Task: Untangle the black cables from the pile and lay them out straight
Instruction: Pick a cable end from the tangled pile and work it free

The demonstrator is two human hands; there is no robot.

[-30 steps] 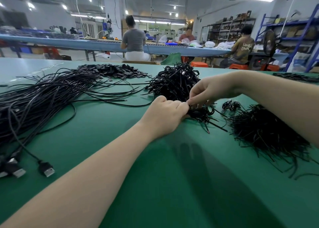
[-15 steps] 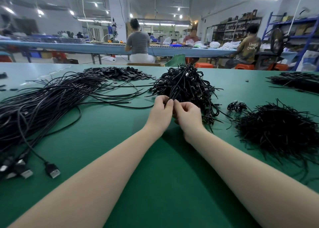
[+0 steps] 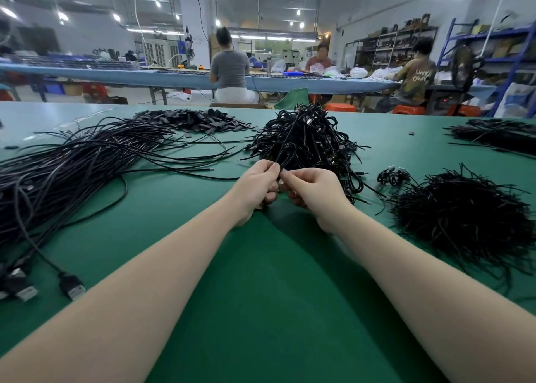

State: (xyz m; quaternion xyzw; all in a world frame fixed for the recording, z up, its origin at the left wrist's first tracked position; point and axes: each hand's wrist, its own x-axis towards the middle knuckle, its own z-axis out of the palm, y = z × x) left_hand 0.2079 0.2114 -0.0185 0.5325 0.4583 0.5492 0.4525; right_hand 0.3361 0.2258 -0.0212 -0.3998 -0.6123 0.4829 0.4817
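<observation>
A tangled pile of black cables (image 3: 310,138) sits on the green table (image 3: 261,295) just beyond my hands. My left hand (image 3: 256,186) and my right hand (image 3: 311,191) meet in front of the pile, fingertips together. Both pinch one black cable (image 3: 285,150) that loops up from between my fingers toward the pile. To the left lies a long spread of straightened black cables (image 3: 87,162), their USB plugs (image 3: 71,285) near the table's front left.
A heap of short black ties (image 3: 461,217) lies at the right, with a small coiled bundle (image 3: 393,176) beside it. Flat black pieces (image 3: 191,120) sit at the back, more cables (image 3: 499,134) at the far right. People work at a blue bench behind.
My right hand came in from the right side of the pile to meet my left hand. Both hands have lifted slightly, and a cable loop now rises from between them.
</observation>
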